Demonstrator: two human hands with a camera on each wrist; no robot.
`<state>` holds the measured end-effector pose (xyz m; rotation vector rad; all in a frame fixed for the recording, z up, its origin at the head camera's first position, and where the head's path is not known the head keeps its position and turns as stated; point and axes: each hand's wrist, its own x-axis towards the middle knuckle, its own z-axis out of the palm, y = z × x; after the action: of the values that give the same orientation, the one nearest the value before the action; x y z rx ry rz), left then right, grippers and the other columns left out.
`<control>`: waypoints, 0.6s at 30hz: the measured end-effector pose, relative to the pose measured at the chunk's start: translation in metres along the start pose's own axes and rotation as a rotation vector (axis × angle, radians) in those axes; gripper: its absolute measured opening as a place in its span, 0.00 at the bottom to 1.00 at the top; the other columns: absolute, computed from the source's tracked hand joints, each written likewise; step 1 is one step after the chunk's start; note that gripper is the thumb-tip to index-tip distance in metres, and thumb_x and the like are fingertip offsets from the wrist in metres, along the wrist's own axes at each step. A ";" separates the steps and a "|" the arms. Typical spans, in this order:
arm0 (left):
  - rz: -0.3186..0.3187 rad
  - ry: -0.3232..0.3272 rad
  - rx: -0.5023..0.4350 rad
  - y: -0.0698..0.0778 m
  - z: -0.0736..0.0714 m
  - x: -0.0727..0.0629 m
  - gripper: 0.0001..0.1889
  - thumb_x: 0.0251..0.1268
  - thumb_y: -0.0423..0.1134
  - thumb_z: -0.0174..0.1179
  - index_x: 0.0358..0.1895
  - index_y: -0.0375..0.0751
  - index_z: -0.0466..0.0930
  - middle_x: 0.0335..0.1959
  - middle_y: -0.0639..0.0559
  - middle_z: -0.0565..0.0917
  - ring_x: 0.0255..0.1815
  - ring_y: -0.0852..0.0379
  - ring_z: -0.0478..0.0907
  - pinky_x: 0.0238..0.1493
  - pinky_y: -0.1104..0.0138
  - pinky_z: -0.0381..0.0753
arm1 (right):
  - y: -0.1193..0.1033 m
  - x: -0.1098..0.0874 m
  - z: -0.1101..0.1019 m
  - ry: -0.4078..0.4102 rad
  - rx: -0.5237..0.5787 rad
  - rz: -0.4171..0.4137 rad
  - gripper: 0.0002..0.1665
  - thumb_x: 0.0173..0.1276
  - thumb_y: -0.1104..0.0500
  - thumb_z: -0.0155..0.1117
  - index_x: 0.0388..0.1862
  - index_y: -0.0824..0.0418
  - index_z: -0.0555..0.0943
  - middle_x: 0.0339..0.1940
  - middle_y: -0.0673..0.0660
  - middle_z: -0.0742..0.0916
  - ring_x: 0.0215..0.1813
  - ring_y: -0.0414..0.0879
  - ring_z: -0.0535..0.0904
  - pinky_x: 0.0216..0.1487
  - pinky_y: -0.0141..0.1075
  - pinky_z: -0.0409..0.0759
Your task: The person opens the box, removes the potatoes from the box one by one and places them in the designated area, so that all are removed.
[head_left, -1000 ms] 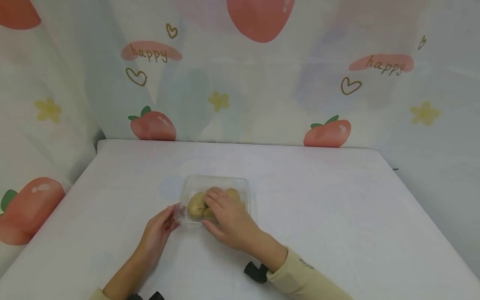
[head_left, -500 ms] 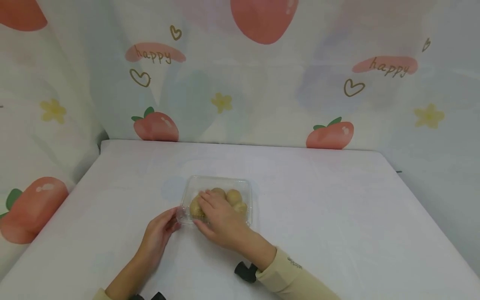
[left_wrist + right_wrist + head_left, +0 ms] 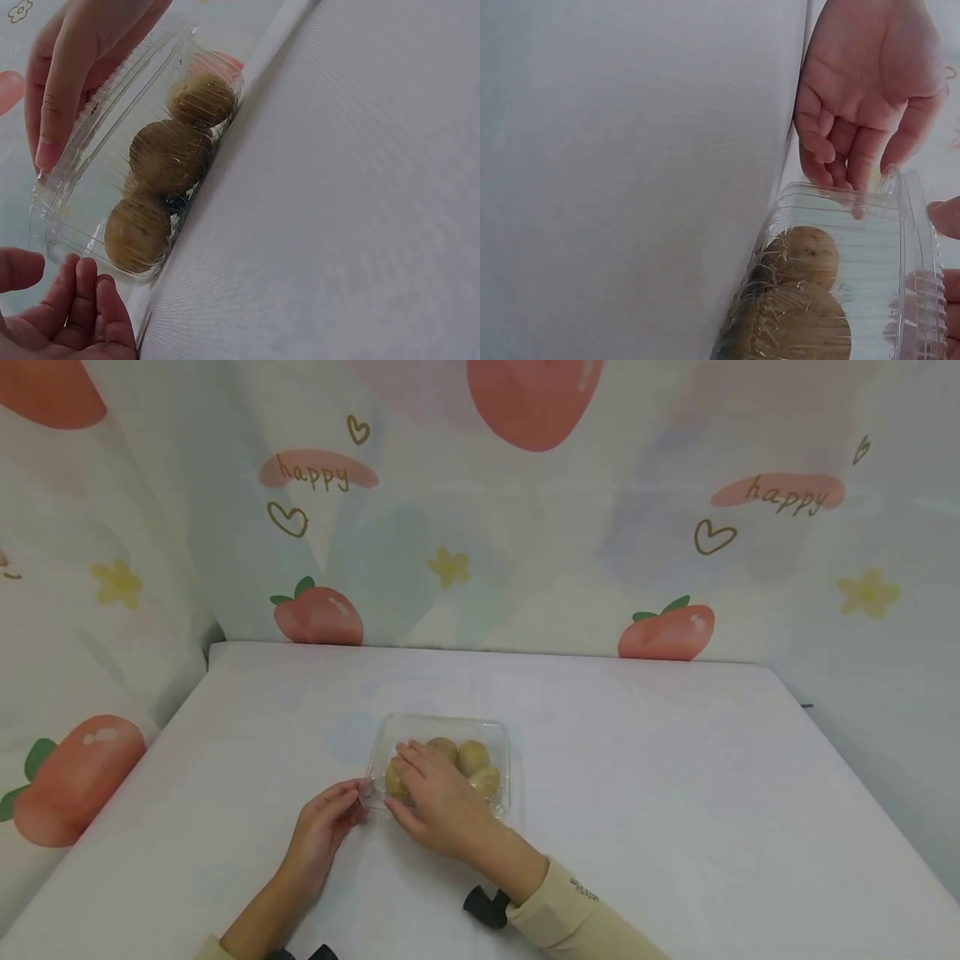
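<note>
A clear plastic clamshell box [image 3: 390,732] with several potatoes [image 3: 474,758] inside stands on the white-covered table. My left hand [image 3: 324,831] is at its front left corner, where thumb and forefinger pinch the corner of the rim. In the right wrist view, that left hand [image 3: 870,82] has its palm turned up, with its other fingers loosely bent beside the box wall. My right hand [image 3: 444,802] rests across the lid with extended fingers, its thumb by the front edge. It hides part of the potatoes. The left wrist view shows the right thumb [image 3: 56,120] against the ribbed rim.
The white table [image 3: 637,793] spreads out around the box. Behind and to the left hangs a printed cloth [image 3: 540,552] with fruit, flowers and hearts. A black wrist mount [image 3: 487,907] sits by my right sleeve [image 3: 577,918].
My right hand has shifted left across the lid, uncovering potatoes on the right. My left thumb and forefinger have drawn together at the corner. The head view has turned slightly left.
</note>
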<state>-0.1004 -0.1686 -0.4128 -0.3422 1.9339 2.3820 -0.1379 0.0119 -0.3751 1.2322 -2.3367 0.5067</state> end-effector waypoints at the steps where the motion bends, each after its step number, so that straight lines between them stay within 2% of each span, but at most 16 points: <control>1: -0.003 0.007 -0.005 0.000 0.000 0.000 0.15 0.67 0.33 0.47 0.51 0.23 0.69 0.42 0.51 0.78 0.40 0.60 0.74 0.45 0.70 0.75 | 0.000 0.000 0.000 0.000 -0.006 -0.001 0.23 0.61 0.54 0.63 0.49 0.69 0.76 0.54 0.64 0.78 0.59 0.56 0.71 0.62 0.42 0.66; 8: -0.012 0.025 0.026 0.000 0.001 0.000 0.17 0.62 0.30 0.49 0.53 0.22 0.68 0.46 0.49 0.77 0.41 0.60 0.75 0.46 0.70 0.75 | -0.004 0.003 0.001 -0.033 -0.008 0.004 0.23 0.63 0.53 0.61 0.49 0.69 0.76 0.54 0.63 0.78 0.60 0.56 0.70 0.62 0.43 0.66; 12: -0.026 0.024 0.012 0.000 0.000 0.000 0.17 0.60 0.28 0.49 0.52 0.22 0.68 0.45 0.48 0.76 0.40 0.59 0.75 0.46 0.70 0.76 | -0.005 0.003 0.000 -0.054 -0.022 0.009 0.23 0.64 0.53 0.60 0.50 0.69 0.76 0.55 0.63 0.78 0.60 0.55 0.70 0.62 0.42 0.65; 18: -0.042 -0.007 -0.011 0.003 -0.002 0.001 0.17 0.59 0.27 0.52 0.51 0.23 0.69 0.43 0.50 0.76 0.40 0.60 0.75 0.44 0.71 0.76 | -0.004 0.005 0.003 -0.032 -0.051 -0.012 0.25 0.63 0.50 0.61 0.50 0.68 0.76 0.54 0.63 0.78 0.60 0.55 0.71 0.62 0.42 0.65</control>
<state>-0.1012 -0.1711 -0.4100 -0.3713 1.8918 2.3660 -0.1375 0.0053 -0.3747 1.2390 -2.3526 0.4233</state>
